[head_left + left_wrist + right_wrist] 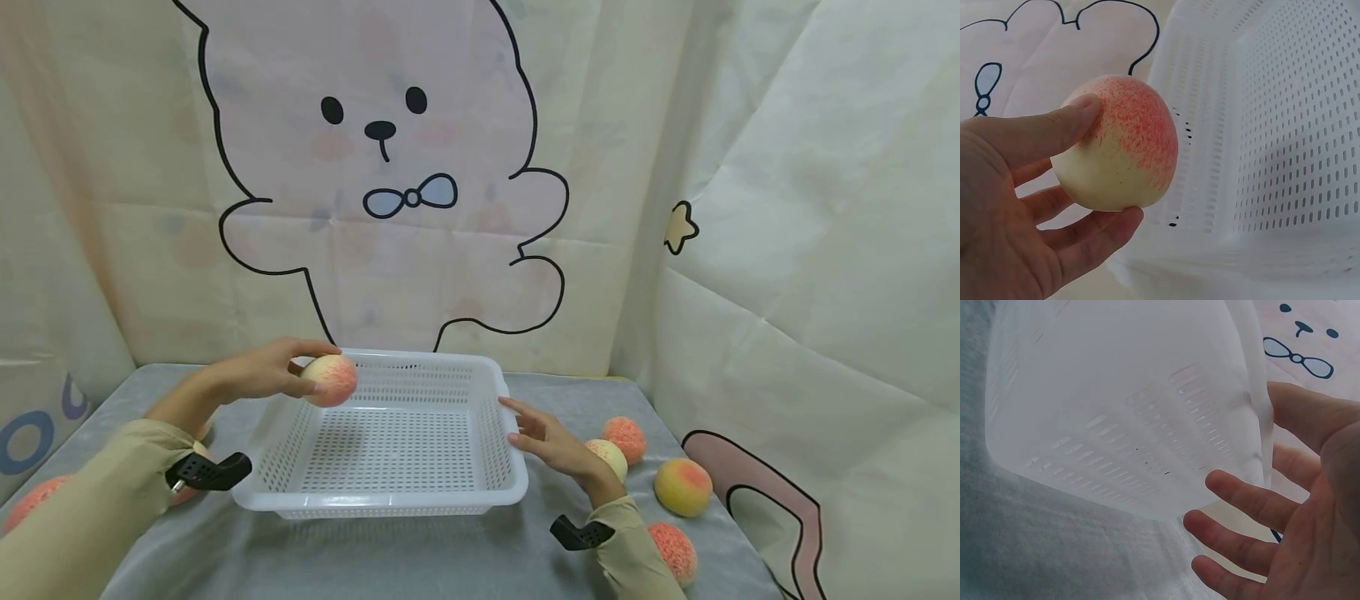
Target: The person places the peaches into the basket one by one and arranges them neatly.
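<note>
In the head view, my left hand (262,372) holds a red and cream peach (332,382) above the left back part of a white perforated plastic basket (382,502). The left wrist view shows the thumb on one side of the peach (1119,147) and other fingers supporting it from below. My right hand (551,437) is at the basket's right rim, its fingertips touching it. From the right wrist, the thumb and a finger reach behind the rim, while the other fingers (1241,503) stretch out loosely beside the basket wall (1104,394).
Several peaches lie right of the basket, among them a yellow-red one (682,487) and a red one (672,552). Another peach (36,502) lies at the far left, with more partly hidden behind the left arm. Grey cloth (360,558) covers the table; printed curtains (810,250) surround it.
</note>
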Motion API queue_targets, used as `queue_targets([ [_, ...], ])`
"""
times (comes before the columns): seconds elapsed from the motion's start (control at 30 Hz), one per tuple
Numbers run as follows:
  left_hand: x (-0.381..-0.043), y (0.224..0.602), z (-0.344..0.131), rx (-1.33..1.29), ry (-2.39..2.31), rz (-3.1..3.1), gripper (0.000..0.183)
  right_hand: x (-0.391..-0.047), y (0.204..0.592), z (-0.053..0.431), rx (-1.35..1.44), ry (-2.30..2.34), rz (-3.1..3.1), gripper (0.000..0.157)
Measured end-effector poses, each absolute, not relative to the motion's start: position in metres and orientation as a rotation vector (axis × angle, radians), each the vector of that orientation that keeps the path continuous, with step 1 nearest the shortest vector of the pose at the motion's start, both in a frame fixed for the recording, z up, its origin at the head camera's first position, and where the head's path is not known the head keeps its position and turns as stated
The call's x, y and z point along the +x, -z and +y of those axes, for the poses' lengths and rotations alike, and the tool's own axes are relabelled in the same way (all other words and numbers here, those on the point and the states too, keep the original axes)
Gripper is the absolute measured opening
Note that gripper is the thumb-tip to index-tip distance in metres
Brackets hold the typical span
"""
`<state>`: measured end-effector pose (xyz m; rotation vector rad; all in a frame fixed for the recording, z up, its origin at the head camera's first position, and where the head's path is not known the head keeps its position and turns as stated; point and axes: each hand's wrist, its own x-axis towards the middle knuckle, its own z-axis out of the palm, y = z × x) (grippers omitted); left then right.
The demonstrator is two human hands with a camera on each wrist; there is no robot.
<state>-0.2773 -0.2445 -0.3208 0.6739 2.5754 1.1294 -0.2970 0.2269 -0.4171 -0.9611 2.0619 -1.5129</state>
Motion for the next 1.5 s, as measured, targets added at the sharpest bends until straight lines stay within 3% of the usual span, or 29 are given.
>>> queue_targets([
  [0.83, -0.308, 0.339, -0.207, 0.533, -0.784, 2.646, 0.06, -0.291, 0.416, 0.228, -0.906, 1.529, 2.073, 0.068],
  [1.5, -0.31, 0.358, -0.196, 0.503, -0.585, 2.727, 0.061, -0.292, 0.414, 0.225, -0.931, 1.532, 2.068, 0.068],
])
